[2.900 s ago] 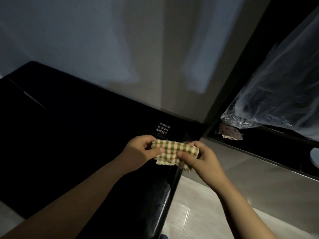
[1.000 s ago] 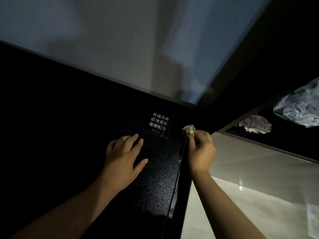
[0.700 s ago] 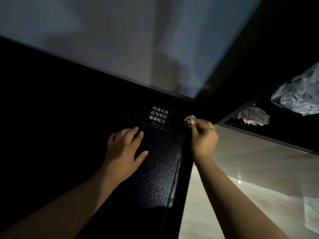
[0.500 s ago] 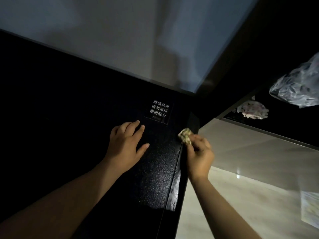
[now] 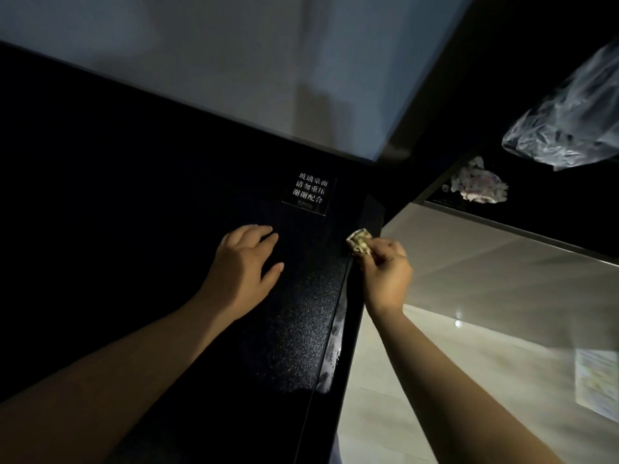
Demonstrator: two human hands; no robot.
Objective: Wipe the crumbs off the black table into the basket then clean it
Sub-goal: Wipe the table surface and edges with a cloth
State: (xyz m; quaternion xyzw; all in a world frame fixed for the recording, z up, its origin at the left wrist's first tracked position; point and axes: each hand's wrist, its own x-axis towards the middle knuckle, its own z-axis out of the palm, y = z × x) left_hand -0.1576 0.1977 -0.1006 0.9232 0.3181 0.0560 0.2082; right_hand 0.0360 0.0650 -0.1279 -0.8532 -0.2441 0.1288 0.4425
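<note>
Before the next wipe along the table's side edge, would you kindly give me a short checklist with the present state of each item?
1. Cloth gripped in right hand: ok.
2. Cloth against the edge of the black table: ok.
3. Left hand flat on the tabletop, apart from the cloth: ok.
4. Sign out of the wiping path: ok.
5. Crumbs left on the tabletop: cannot tell, too dark.
6. Basket within reach: cannot tell; none clearly seen.
</note>
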